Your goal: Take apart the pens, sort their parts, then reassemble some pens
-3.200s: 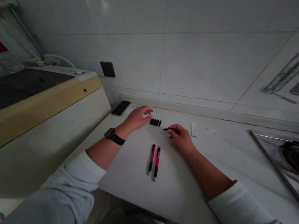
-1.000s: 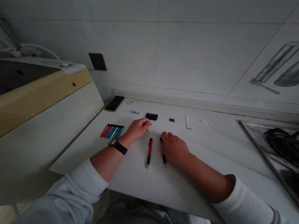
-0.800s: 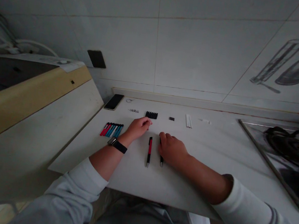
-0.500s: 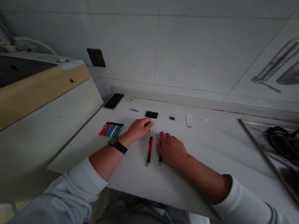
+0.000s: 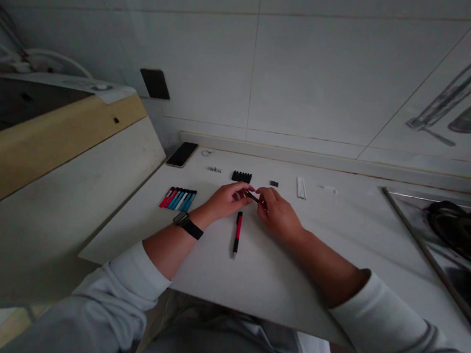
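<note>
The left hand (image 5: 229,201) and right hand (image 5: 279,213) pinch a dark pen (image 5: 253,197) between them; it slants from 10 to 4 o'clock.

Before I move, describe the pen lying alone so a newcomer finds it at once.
On the white counter, find the person's left hand and right hand, close together. On the near side of them lies a red-and-black pen, its silvery tip toward the person. Unlike the red, blue and white barrels in a row, it lies alone.
</note>
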Demonstrator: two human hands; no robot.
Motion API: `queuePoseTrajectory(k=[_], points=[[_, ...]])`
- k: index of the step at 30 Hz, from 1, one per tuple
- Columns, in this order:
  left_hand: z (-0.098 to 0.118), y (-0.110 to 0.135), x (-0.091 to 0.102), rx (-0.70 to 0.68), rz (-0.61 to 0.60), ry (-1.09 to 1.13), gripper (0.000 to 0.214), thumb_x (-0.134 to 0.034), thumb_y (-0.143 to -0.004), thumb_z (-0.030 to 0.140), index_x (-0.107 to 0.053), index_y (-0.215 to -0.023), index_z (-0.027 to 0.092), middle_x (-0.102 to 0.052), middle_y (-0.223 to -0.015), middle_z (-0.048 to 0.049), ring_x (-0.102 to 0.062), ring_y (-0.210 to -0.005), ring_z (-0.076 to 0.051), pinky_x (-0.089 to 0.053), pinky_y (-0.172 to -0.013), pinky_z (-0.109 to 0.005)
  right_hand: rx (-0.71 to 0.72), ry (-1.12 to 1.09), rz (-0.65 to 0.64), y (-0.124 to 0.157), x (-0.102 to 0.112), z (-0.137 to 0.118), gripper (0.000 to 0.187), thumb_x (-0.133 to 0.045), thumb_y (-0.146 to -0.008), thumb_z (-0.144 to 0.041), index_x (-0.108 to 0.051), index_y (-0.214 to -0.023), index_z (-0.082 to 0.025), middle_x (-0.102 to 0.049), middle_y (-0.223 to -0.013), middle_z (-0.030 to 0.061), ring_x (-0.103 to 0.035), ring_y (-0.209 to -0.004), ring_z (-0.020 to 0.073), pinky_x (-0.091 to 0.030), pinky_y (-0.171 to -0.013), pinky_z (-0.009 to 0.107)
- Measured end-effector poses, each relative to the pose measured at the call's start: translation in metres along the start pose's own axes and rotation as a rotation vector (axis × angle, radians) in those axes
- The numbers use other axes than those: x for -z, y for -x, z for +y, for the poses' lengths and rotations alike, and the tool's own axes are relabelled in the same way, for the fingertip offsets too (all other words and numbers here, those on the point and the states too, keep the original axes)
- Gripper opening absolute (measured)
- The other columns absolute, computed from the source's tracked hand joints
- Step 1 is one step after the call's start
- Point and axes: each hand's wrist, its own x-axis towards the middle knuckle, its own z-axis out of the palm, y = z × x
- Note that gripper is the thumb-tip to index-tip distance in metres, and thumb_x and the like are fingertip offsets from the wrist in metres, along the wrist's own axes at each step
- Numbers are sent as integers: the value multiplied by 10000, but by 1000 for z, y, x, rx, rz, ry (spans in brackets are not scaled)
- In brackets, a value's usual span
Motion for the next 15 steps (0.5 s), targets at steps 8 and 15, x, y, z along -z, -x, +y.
queuePoseTrajectory(k=[8, 15], points=[[-9, -2, 9, -7, 214, -62, 146, -675, -908, 258, -714, -1041, 212, -744, -1015, -35, -675, -918, -171, -527, -852, -304, -95, -118, 58, -8, -5, 36, 220, -561, -964, -304, -691, -1114, -208, -729, -999, 77, -639, -807, 190, -467, -759, 303], [-11, -1, 15, 10, 186, -144, 156, -652, -930, 305, -727, -1029, 211, -755, -991, -38, -686, -898, -176, -526, -819, -297, -177, -311, -5, -11, -9, 48, 294, -537, -963, -404, -742, -1000, -196, -713, -792, 33, -615, -715, 173, -426, -677, 277]])
